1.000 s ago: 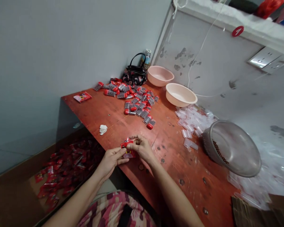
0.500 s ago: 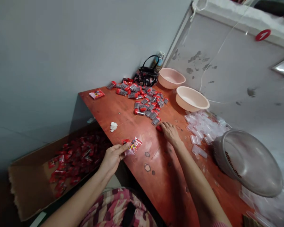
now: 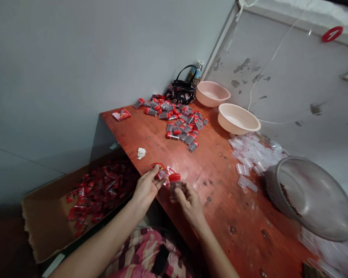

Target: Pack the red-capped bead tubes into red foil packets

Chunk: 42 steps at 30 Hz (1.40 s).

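Observation:
My left hand [image 3: 146,187] pinches a small clear packet with red print [image 3: 164,172] at the near edge of the red-brown table [image 3: 220,185]. Right beside it, my right hand [image 3: 188,200] grips a small clear vial with a red cap [image 3: 174,181], the cap pointing up toward the packet. A heap of the same red-capped vials [image 3: 176,121] lies farther back on the table.
A cardboard box [image 3: 46,216] of filled red packets sits on the floor at left. Two pink bowls [image 3: 237,117], a black handbag [image 3: 182,90], clear empty vials [image 3: 253,154], a grey metal bowl [image 3: 310,195], a white wad [image 3: 141,153] and a red packet [image 3: 121,114] are on the table.
My right hand reached to the vial heap, picked up a red-capped vial and came back beside my left hand, which kept the packet throughout.

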{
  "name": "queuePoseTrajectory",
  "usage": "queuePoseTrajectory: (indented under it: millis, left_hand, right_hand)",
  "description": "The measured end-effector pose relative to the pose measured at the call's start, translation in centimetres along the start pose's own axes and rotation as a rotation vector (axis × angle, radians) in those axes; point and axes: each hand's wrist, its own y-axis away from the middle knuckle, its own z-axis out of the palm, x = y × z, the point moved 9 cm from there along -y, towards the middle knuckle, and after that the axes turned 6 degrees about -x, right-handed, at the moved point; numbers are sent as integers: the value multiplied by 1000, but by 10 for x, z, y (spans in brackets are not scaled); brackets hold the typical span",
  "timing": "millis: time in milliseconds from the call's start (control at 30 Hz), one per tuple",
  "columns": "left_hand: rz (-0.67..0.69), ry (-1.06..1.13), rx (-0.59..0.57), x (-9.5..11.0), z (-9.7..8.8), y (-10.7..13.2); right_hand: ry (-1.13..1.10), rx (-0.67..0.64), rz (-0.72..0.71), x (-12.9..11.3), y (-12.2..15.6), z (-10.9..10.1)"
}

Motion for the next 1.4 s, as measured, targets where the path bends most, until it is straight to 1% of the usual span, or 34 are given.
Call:
queuePoseTrajectory:
  millis: [33, 100, 233, 367, 533, 667, 800, 900, 967, 1033, 1133, 1200, 1267, 1367, 1400]
  left_hand:
    - [2, 1, -13, -2, 3, 0]
    - [-5, 8, -45, -5, 10, 2]
    - [-31, 18, -124, -10, 23, 5]
    - [-32, -3, -146, -9, 27, 8]
    - [4, -157, -258, -5, 39, 14]
    - [39, -233, -301, 0, 45, 19]
    - [26, -292, -346, -3, 49, 21]
    - [10, -367, -365, -7, 48, 21]
    - [-2, -404, -375, -8, 47, 20]
    - [-15, -433, -405, -7, 47, 20]
    - [-83, -495, -525, -9, 54, 23]
    - [-121, -529, -592, -11, 57, 25]
    - [-102, -525, -583, -9, 56, 24]
    - [-27, -496, -483, -5, 48, 19]
    - [1, -506, -449, -4, 45, 17]
  right_hand:
    - [-32, 11, -4, -1, 4, 6]
    - [-22, 48, -3, -1, 7, 10]
    - [93, 115, -23, -3, 6, 4]
    - [131, 125, -37, -4, 7, 4]
    - [120, 124, -39, -6, 8, 6]
    - [89, 122, -55, -6, 5, 5]
    - [221, 208, -136, -11, 7, -1]
    - [263, 221, -163, -12, 8, -1]
    - [189, 208, -146, -8, 7, 0]
    - [24, 155, -106, -1, 4, 3]
    - [-265, 29, -44, 8, -3, 14]
    - [-355, 1, -34, 9, -5, 17]
    - [-336, 55, -51, 8, -4, 13]
    - [-232, 195, -97, 3, -1, 3]
    - [-219, 223, -107, 1, -1, 1]
